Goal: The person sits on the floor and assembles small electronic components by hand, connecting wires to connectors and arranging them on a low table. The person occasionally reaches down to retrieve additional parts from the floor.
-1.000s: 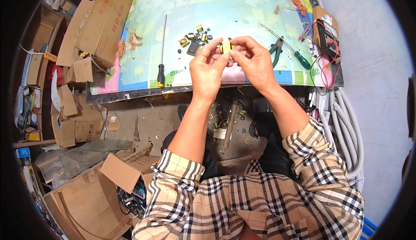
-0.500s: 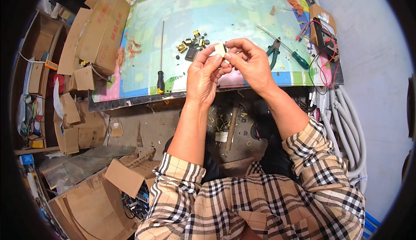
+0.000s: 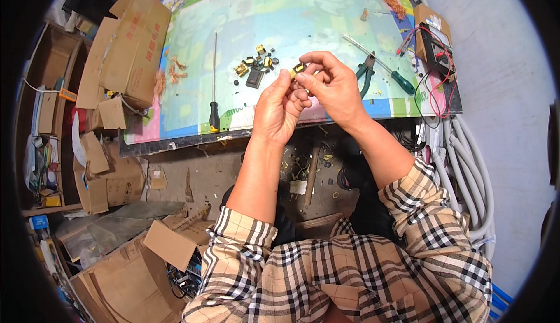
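Above the table's near edge, a small yellow-and-black transformer (image 3: 298,68) is held between both hands. My right hand (image 3: 335,92) pinches it between thumb and forefinger. My left hand (image 3: 276,110) is closed at its left side, the thumb tip against it and the other fingers curled below. Fingers hide part of the piece. Just beyond my left hand lies a cluster of similar yellow-and-black transformers (image 3: 267,62) and dark bits, with a black square block (image 3: 254,79) beside them.
A long screwdriver (image 3: 214,84) lies left; green-handled pliers (image 3: 366,73) and a green screwdriver (image 3: 402,82) lie right. Copper wire (image 3: 394,5) and a meter with red and black leads (image 3: 436,49) are at the far right. A cardboard box (image 3: 134,46) stands left.
The transformer has been turned in my fingers: its pale flat face showed before, its yellow and black sides show now. My hands stay close together; the view has shifted slightly.
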A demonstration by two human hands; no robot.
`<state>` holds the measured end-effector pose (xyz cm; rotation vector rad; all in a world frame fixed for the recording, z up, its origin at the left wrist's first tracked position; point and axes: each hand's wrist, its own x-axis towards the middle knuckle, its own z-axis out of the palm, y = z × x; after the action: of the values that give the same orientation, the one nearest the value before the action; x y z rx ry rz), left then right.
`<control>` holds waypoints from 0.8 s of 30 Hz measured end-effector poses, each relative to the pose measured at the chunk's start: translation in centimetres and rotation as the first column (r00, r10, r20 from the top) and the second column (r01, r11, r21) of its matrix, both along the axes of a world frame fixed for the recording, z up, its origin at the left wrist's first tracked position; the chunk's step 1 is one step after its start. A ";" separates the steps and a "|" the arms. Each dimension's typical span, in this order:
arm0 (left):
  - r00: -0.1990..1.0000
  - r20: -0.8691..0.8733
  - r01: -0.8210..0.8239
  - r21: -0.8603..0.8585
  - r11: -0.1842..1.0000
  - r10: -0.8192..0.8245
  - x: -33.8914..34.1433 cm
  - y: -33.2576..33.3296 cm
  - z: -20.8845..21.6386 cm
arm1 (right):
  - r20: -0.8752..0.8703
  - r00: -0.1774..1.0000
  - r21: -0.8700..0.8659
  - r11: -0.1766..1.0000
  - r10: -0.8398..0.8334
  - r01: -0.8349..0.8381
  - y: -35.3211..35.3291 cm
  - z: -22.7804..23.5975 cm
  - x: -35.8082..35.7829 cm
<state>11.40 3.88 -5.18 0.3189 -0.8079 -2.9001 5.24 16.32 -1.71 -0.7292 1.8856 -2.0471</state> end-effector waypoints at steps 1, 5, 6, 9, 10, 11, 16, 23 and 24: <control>1.000 0.013 0.004 0.007 1.000 -0.004 -0.1 0.1 0.2 | -0.005 1.000 -0.022 1.000 -0.015 0.015 -0.1 -0.2 -0.1; 1.000 0.015 0.005 -0.057 0.998 -0.005 -0.3 0.2 0.8 | -0.019 0.999 0.029 0.999 -0.040 0.041 0.0 -0.3 -0.4; 1.000 0.022 0.003 -0.072 0.997 -0.002 -0.3 0.2 0.9 | -0.061 0.996 0.069 0.996 -0.060 0.064 0.0 -0.2 -0.5; 0.998 0.063 0.007 -0.152 0.988 0.003 -0.3 0.0 0.9 | -0.208 0.972 0.153 0.978 -0.107 0.141 0.1 -0.1 -0.5; 0.997 0.080 0.010 -0.184 0.983 0.004 -0.3 -0.1 0.9 | -0.268 0.956 0.161 0.973 -0.118 0.165 0.1 0.1 -0.4; 0.996 0.092 0.018 -0.213 0.977 0.002 -0.3 -0.2 1.0 | -0.326 0.937 0.166 0.968 -0.127 0.189 0.1 0.2 -0.3; 0.986 0.165 0.041 -0.374 0.926 0.023 -0.2 -0.7 1.4 | -0.338 0.938 0.180 0.974 -0.068 0.136 -0.2 0.2 -0.1; 0.984 0.111 -0.059 -0.538 0.841 0.140 0.0 0.3 1.9 | -0.304 0.942 0.175 0.963 -0.144 0.204 -0.2 -0.2 0.1; 0.985 0.084 -0.085 -0.513 0.854 0.148 0.0 0.6 1.9 | -0.282 0.946 0.175 0.960 -0.163 0.218 -0.2 -0.2 0.1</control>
<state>11.39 4.46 -3.24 0.4658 -1.4706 -2.4463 5.33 16.08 -1.96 -0.8298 2.3614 -1.8988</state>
